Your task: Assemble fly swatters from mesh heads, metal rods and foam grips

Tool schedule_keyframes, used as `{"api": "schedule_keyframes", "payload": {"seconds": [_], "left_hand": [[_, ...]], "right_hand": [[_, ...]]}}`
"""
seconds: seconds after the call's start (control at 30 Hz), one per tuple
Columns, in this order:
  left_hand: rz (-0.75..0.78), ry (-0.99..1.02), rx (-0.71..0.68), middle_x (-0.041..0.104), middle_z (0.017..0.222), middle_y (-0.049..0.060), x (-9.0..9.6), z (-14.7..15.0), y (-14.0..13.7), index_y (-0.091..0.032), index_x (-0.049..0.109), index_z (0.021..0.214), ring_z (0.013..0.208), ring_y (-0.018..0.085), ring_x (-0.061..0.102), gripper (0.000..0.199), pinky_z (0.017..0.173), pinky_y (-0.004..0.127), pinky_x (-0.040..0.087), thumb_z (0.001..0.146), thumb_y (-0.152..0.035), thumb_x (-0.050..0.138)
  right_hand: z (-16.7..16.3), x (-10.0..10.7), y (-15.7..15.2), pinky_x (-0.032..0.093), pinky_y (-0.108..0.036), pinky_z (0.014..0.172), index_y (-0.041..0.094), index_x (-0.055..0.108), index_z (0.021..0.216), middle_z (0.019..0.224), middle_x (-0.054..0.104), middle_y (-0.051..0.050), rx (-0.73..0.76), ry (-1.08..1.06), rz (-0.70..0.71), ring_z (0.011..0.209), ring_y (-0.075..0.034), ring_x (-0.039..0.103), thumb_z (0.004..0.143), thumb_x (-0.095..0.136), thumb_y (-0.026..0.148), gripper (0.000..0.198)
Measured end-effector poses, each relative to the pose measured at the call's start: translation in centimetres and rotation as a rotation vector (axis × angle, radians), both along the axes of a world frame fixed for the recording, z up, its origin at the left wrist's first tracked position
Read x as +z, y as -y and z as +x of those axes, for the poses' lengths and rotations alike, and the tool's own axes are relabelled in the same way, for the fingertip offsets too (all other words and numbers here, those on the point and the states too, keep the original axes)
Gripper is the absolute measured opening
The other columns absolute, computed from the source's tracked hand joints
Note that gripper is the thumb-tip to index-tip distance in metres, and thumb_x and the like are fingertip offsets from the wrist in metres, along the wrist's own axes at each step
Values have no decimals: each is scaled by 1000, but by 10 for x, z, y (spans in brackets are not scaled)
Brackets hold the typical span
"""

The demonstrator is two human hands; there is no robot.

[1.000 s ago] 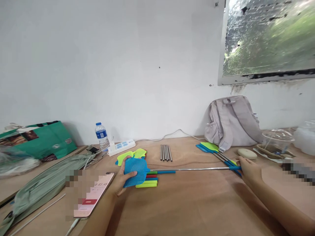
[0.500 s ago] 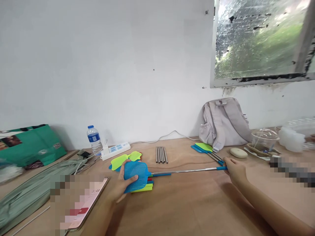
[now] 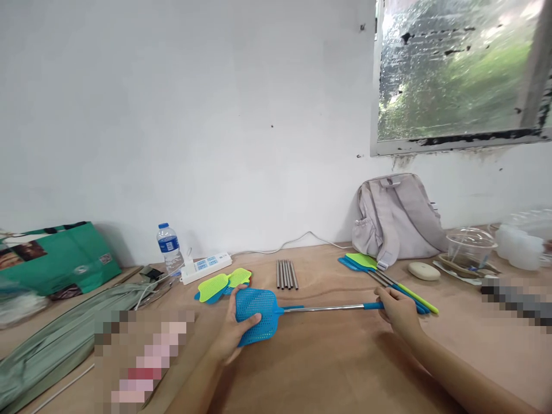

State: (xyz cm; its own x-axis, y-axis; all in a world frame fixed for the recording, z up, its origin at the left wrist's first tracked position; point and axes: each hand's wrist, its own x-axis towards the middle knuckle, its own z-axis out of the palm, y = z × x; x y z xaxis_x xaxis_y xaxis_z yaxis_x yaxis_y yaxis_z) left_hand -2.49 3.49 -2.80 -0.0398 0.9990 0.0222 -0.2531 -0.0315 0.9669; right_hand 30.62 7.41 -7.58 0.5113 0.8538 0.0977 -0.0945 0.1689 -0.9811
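A blue fly swatter (image 3: 257, 313) with a perforated head and a metal rod lies crosswise between my hands. My left hand (image 3: 235, 330) grips its head, thumb on the front. My right hand (image 3: 397, 307) is closed round the blue handle at the other end. Beyond my left hand lie loose green and blue swatter heads (image 3: 213, 286). Several metal tubes (image 3: 287, 275) lie side by side behind the rod. Swatters with blue and green heads (image 3: 360, 261) rest in a pile near my right hand, their handles partly behind it.
A grey backpack (image 3: 397, 218) leans on the wall. On the left are a water bottle (image 3: 169, 247), a power strip (image 3: 207, 267), a green bag (image 3: 64, 259) and a blurred phone (image 3: 146, 368). A cream oval case (image 3: 424, 271) and a clear plastic bowl (image 3: 470, 244) stand on the right.
My right hand has moved left and the exposed rod looks shorter. My left hand and the swatter head have shifted slightly right and down.
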Motion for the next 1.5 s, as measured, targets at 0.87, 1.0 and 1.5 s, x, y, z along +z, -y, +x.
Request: {"api": "schedule_keyframes", "payload": {"seconds": [0.87,1.0,1.5], "left_hand": [[-15,277,-33,62,107,5,17,-50,-7,-24,40,123,107,31,50,69,82,42,47,57,-28,59],[-53,130,-65,61,109,5,15,-64,-7,-25,41,124,104,29,54,70,84,40,46,58,-17,63],[-48,-327,-82,69,87,10,11,-26,7,-17,67,85,84,31,63,39,78,45,48,49,-27,78]], "right_hand": [[-1,-2,-1,39,-23,53,18,53,56,53,50,3,335,667,204,54,-12,47,68,56,40,25],[15,1,2,43,-28,64,20,64,75,70,62,-2,659,976,175,68,-18,55,73,53,41,24],[29,19,11,38,-24,59,26,62,92,77,63,-3,467,1554,397,71,-16,56,84,42,37,24]]}}
